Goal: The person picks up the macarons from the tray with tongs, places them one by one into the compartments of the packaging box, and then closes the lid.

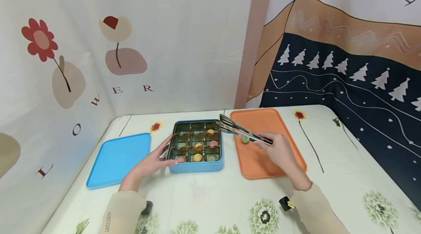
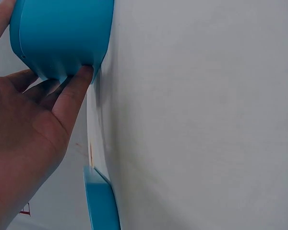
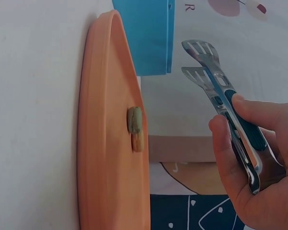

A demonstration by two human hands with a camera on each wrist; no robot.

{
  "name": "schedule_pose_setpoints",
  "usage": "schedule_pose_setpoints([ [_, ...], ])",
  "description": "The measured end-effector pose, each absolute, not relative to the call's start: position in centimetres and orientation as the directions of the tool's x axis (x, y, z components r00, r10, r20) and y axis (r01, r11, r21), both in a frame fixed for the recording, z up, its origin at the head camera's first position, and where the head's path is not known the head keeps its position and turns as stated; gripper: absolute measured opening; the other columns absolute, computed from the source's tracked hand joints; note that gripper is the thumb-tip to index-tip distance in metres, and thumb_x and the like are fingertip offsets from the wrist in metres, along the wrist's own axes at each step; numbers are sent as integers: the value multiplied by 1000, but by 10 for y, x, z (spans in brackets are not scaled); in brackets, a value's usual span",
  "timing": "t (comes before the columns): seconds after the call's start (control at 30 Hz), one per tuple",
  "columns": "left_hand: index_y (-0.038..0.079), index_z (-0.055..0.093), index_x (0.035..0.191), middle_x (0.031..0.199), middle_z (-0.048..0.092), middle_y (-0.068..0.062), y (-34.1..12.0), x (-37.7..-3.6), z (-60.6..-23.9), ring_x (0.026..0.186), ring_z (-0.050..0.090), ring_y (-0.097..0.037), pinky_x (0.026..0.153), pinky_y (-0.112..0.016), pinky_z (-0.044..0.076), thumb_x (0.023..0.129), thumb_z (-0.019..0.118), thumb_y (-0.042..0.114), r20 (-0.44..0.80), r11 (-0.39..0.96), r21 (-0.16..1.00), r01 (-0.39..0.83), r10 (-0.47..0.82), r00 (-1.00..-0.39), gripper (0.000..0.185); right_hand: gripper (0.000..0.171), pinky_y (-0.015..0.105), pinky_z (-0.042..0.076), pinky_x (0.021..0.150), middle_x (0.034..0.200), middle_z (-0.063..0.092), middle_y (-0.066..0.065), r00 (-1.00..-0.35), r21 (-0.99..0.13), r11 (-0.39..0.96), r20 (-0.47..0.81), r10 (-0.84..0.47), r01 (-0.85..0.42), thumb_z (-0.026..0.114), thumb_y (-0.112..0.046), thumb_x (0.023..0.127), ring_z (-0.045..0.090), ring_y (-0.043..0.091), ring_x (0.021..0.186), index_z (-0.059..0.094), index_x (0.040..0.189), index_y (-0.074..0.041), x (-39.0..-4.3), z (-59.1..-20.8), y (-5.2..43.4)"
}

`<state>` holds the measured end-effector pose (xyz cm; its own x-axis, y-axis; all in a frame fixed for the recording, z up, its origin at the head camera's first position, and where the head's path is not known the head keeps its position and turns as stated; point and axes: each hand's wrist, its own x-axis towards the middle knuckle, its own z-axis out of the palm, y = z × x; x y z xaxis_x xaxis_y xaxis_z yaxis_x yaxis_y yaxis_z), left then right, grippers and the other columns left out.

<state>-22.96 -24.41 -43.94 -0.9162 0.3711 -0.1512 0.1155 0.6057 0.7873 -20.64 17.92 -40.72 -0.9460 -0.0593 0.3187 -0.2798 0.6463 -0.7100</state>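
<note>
A blue tin [image 1: 196, 167] has a dark divided insert, with several round macarons in pink, yellow and green in its compartments. My left hand [image 1: 154, 162] holds the tin at its left side, thumb on the front rim; the left wrist view shows the fingers [image 2: 74, 98] against the blue wall. My right hand [image 1: 276, 150] grips metal tongs [image 3: 225, 103] with dark handle grips. Their slotted tips stand apart with nothing between them, over the tin's back right corner, near a yellow macaron [image 1: 210, 131]. A green macaron [image 3: 134, 120] lies on the orange tray [image 1: 263, 164], touching an orange-yellow one [image 3: 138, 142].
A shallow blue lid [image 1: 118, 159] lies left of the tin. The orange tray stands to the right, under my right forearm. A patterned cloth [image 1: 210, 197] covers the table, and hanging fabric [image 1: 190, 44] walls in the back and sides.
</note>
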Motion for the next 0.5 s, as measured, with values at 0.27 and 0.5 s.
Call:
schedule_pose_setpoints([
  [0.27, 26, 2, 162, 168, 2, -22, -244, -230, -440, 152, 9, -50, 112, -71, 30, 92, 71, 35, -148, 621, 774, 123, 366, -919, 99, 29, 20, 48, 57, 105, 76, 18, -937, -686, 669, 347, -46, -287, 76, -15, 89, 68, 19, 78, 75, 114, -2, -202, -406, 190],
  [0.5, 26, 3, 162, 168, 1, -21, -245, -230, -441, 152, 8, -49, 112, -70, 30, 92, 72, 34, -141, 610, 782, 125, 369, -919, 99, 28, 21, 50, 63, 105, 76, 18, -925, -650, 698, 378, -45, -300, 77, -16, 88, 72, 26, 85, 76, 112, -3, -196, -406, 199],
])
